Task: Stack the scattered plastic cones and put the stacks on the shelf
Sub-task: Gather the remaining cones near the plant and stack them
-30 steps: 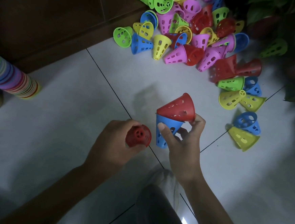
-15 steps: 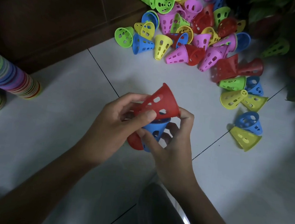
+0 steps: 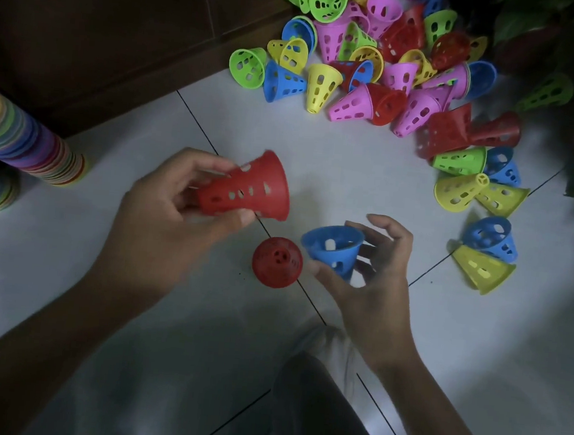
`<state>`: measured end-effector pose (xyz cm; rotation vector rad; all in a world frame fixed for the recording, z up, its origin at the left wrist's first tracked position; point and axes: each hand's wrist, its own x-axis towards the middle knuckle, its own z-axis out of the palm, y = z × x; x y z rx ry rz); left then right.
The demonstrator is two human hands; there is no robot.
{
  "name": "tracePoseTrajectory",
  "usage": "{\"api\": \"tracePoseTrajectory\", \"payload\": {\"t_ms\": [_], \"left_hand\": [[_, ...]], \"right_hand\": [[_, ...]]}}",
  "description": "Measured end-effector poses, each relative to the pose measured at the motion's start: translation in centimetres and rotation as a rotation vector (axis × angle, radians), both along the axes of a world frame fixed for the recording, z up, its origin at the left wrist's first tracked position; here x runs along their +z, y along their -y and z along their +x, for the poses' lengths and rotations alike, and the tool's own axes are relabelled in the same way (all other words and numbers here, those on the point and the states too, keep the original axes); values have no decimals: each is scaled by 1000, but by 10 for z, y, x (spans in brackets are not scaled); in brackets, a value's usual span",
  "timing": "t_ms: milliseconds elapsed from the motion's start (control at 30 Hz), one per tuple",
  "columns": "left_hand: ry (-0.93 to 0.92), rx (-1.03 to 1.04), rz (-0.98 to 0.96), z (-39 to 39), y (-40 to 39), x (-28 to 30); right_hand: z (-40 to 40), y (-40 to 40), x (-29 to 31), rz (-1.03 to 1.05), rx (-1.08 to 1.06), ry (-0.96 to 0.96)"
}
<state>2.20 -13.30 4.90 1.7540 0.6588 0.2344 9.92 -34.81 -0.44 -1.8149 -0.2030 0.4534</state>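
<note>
since the last frame the cones are split: left hand (image 3: 162, 217) grips the red cone (image 3: 250, 187), right hand (image 3: 374, 269) pinches the blue cone (image 3: 334, 248). second red cone (image 3: 277, 262) sits on the floor (image 3: 350, 174) between them. still nesting; next: align rims, slide together.

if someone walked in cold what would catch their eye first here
Probably the two hands mid-frame: the left hand holds a red cone, the right hand a blue cone, with another red cone on the floor between them. Next, the bright heap of scattered cones at top right.
</note>
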Motion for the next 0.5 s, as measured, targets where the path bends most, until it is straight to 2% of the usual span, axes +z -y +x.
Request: {"api": "tracePoseTrajectory", "payload": {"t_ms": [233, 333, 500], "left_hand": [[-103, -287, 424, -20, 11, -16], [-158, -385, 449, -18, 21, -32], [-184, -415, 456, -3, 33, -59]], "right_hand": [[9, 13, -6, 23, -92, -81], [12, 13, -7, 32, -98, -82], [12, 9, -6, 23, -91, -92]]}}
